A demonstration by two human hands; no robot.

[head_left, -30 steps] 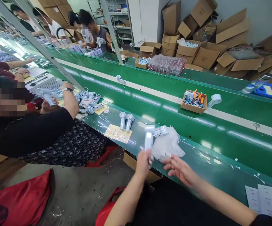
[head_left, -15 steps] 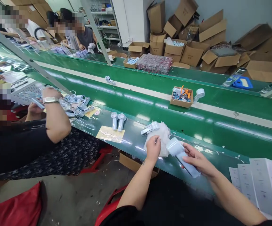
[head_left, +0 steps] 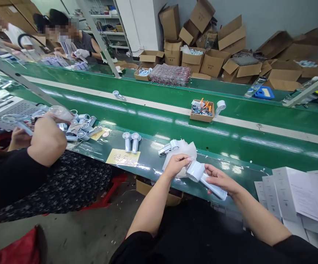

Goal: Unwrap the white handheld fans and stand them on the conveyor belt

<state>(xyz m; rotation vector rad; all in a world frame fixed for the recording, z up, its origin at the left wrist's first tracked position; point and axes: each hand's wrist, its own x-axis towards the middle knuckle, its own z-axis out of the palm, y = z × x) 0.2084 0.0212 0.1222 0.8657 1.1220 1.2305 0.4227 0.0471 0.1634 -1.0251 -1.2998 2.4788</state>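
Note:
My right hand (head_left: 221,178) is closed around the handle of a pale blue handheld fan (head_left: 196,171), held tilted above the bench edge with its round head toward the left. My left hand (head_left: 177,164) is at the upper rim of that head, thumb and fingertips pinched together. Whatever lies between those fingertips is too small to make out. Just behind the left hand, a white plastic bag (head_left: 188,149) lies crumpled on the bench. Another handheld fan (head_left: 170,147) rests against the bag. Two more fans (head_left: 131,142) lie side by side farther left, near a yellow paper (head_left: 123,157) with handwriting.
White boxes (head_left: 288,194) stand at the right. A small carton of tools (head_left: 202,111) sits on the green conveyor (head_left: 159,126), beside another fan. To the left, a co-worker's arm (head_left: 47,139) is near a pile of fans (head_left: 84,126). Cardboard boxes (head_left: 216,62) fill the back.
My left hand has moved from beside the fan onto the rim of its head. My right hand keeps hold of the handle. The view has shifted to the right.

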